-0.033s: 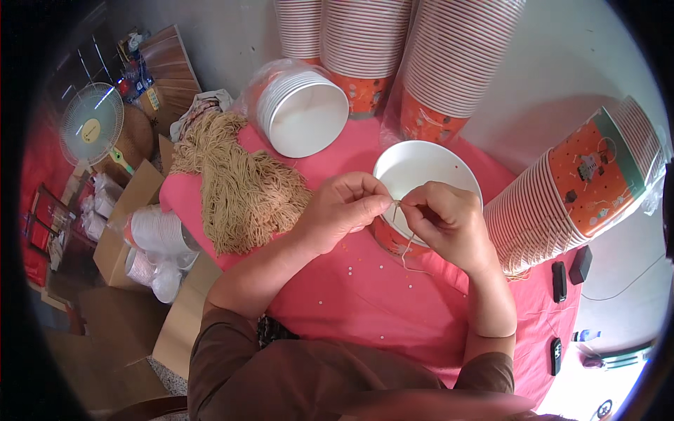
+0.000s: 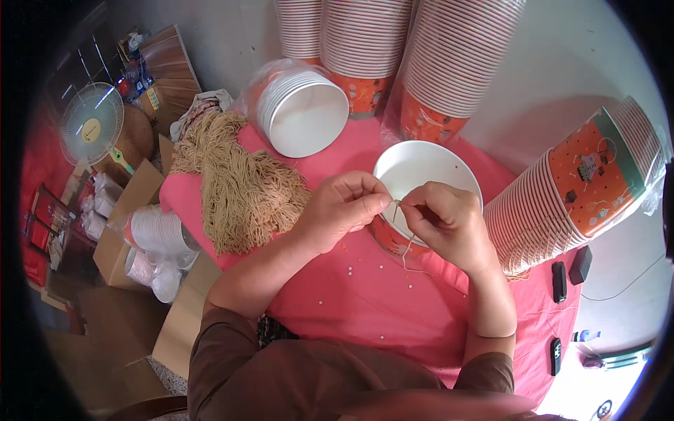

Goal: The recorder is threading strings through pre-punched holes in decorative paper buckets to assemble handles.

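Both hands meet over the near rim of a paper bucket (image 2: 421, 163), white inside and orange outside, which stands upright on the table. My left hand (image 2: 344, 212) pinches a thin tan string (image 2: 406, 254) between thumb and fingertips. Close beside it, my right hand (image 2: 449, 223) is closed in a pinch on the same string. One end of the string dangles below the fingers onto the cloth. The fingertips partly hide where the string is gripped. To the left of my left hand lies a big bundle of tan strings (image 2: 242, 189).
A pink cloth (image 2: 365, 309) covers the table. Tall bucket stacks (image 2: 449, 56) stand at the back, with a wrapped stack (image 2: 307, 116) lying before them. At right leans another stack (image 2: 554, 189), strings at its base. Small black devices (image 2: 559, 282) lie right; cardboard boxes (image 2: 126, 323) stand left.
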`<state>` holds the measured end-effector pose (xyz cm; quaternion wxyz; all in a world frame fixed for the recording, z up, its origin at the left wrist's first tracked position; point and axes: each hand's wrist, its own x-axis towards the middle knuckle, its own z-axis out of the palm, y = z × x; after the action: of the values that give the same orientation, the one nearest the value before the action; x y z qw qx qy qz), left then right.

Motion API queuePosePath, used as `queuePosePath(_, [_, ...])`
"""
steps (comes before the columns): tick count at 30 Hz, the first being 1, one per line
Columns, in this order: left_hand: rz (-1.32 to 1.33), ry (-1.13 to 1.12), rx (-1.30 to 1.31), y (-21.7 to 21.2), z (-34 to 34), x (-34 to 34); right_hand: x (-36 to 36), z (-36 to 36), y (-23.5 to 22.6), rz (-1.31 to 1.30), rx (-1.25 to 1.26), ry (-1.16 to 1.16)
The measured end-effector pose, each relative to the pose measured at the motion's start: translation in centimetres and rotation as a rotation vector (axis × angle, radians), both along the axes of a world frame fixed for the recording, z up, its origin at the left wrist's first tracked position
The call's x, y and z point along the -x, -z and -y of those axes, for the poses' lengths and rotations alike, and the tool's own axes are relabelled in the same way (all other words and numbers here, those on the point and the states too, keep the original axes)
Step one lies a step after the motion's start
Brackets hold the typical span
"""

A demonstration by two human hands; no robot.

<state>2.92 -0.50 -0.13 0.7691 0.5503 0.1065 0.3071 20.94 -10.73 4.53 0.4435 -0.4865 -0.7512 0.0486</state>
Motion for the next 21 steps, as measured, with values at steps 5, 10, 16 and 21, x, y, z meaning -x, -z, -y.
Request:
queuePosePath(5, [0.002, -0.035, -0.004, 0.0, -0.3, 0.0, -0.3, -0.2, 0.3, 0.111, 0.022, 0.044])
queuePosePath(10, [-0.041, -0.073, -0.165, -0.2, -0.2, 0.6, -0.6, -0.1, 0.2, 0.184, 0.005, 0.088])
queuePosePath(16, [-0.128, 0.026, -0.184, -0.7, -0.4, 0.8, -1.0, 0.1, -0.5, 0.222, -0.061, 0.111])
queuePosePath(21, [0.036, -0.186, -0.584, 0.2, -1.3, 0.4, -1.2, 0.3, -0.9, 0.305, -0.138, 0.094])
